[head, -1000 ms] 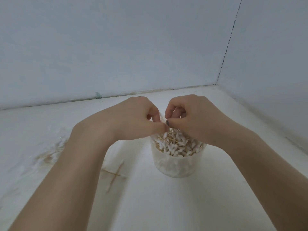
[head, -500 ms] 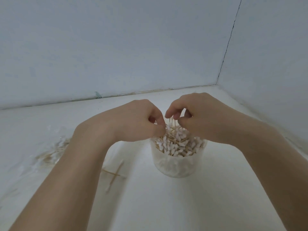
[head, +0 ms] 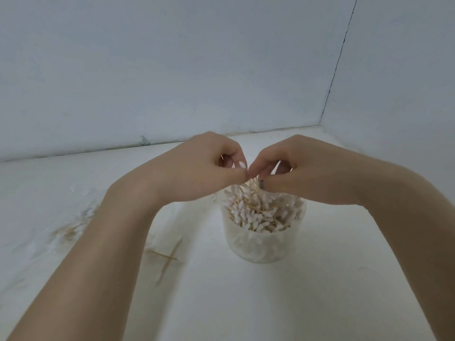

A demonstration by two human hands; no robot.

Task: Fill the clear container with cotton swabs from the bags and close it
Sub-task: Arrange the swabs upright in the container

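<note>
Clear container [head: 263,244] stands upright, mouth up, cotton swabs [head: 258,210] bristling upward — left hand [head: 206,168] and right hand [head: 302,173] meet above it, fingertips pinching swab stems.

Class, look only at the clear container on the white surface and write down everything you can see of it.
The clear round plastic container is a short cylinder with cloudy, translucent walls. It stands upright and open on the white surface, with no lid in view. It is packed to the rim with white-tipped wooden cotton swabs, some jutting above it. The left hand and right hand are above its far rim, fingertips among the topmost swabs; whether either touches the container itself cannot be told.
</note>
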